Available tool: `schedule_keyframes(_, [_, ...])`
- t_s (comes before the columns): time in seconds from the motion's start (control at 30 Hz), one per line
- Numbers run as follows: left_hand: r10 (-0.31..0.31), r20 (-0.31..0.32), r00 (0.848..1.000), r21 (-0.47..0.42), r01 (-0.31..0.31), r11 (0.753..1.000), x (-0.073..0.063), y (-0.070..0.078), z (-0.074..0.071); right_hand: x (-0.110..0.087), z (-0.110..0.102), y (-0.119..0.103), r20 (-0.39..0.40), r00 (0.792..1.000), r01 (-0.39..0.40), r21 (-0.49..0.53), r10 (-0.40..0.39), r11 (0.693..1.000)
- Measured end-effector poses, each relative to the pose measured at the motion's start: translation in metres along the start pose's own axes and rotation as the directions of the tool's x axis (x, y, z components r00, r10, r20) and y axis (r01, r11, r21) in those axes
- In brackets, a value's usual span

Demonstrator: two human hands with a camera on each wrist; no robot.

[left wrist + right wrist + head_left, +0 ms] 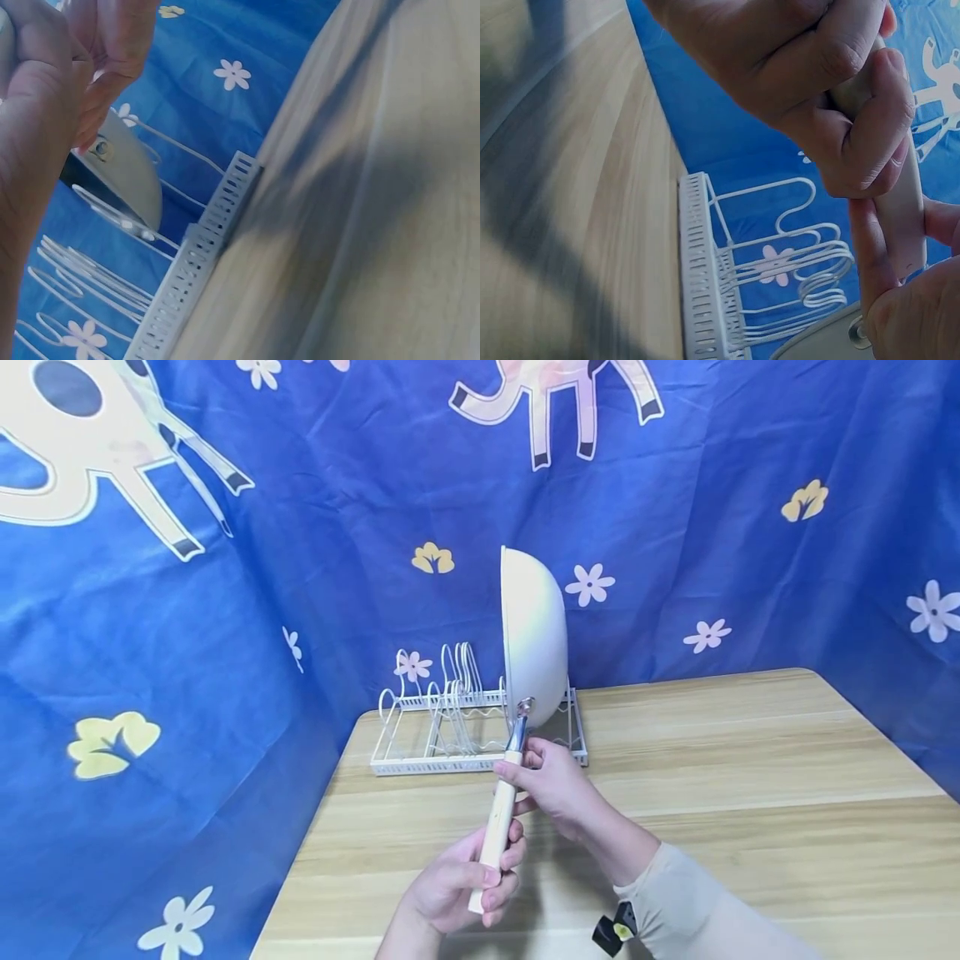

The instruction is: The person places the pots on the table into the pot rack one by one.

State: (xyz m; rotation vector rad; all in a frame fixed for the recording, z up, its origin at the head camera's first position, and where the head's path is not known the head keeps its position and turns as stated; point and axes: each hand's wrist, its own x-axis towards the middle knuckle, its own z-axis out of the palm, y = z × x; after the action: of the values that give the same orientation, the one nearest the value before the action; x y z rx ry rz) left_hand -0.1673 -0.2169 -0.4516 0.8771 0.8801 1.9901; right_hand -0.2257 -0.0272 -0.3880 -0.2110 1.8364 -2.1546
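Note:
A white wok (536,635) with a cream handle (498,814) is held on its edge, its rounded outside facing right. My left hand (459,881) grips the handle near its free end, thumb laid along it. Further up, just below the metal joint, my right hand (558,781) pinches the handle between thumb and fingers. The wok's lower edge overlaps the right part of a white wire rack (427,767) in the head view. In the right wrist view both hands are close together on the handle (904,217). The wok's inside is hidden from the head view.
The rack has several upright wire loops (461,672) on its left part and stands at the back left of the wooden table (712,760). A blue patterned cloth (337,527) hangs behind and beside the table. A small black device (615,931) sits at the right sleeve.

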Motion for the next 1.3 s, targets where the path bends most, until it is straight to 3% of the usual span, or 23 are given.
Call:
schedule_keyframes(0.43, [-0.021, -0.04, 0.999, -0.047, 0.02, 0.999, -0.007, -0.01, -0.005, 0.005, -0.001, 0.019, 0.0, 0.999, -0.032, -0.025, 0.032, 0.999])
schedule_keyframes(0.7, [-0.057, -0.114, 0.992, 0.028, 0.06, 0.998, -0.011, -0.011, -0.01, 0.008, -0.005, 0.023, 0.037, 0.999, -0.022, -0.046, 0.024, 0.999])
schedule_keyframes(0.83, [-0.122, -0.205, 0.971, 0.103, 0.145, 0.984, -0.012, -0.007, -0.01, 0.009, -0.009, 0.025, 0.049, 0.998, -0.033, -0.059, 0.036, 0.998])
schedule_keyframes(1.13, [-0.239, -0.364, 0.9, 0.198, 0.325, 0.925, -0.013, -0.004, -0.005, 0.005, -0.01, 0.034, 0.055, 0.996, -0.063, -0.084, 0.068, 0.994])
schedule_keyframes(1.3, [-0.258, -0.385, 0.886, 0.236, 0.364, 0.901, -0.018, -0.006, -0.008, 0.004, -0.012, 0.042, 0.104, 0.991, -0.077, -0.056, 0.083, 0.995])
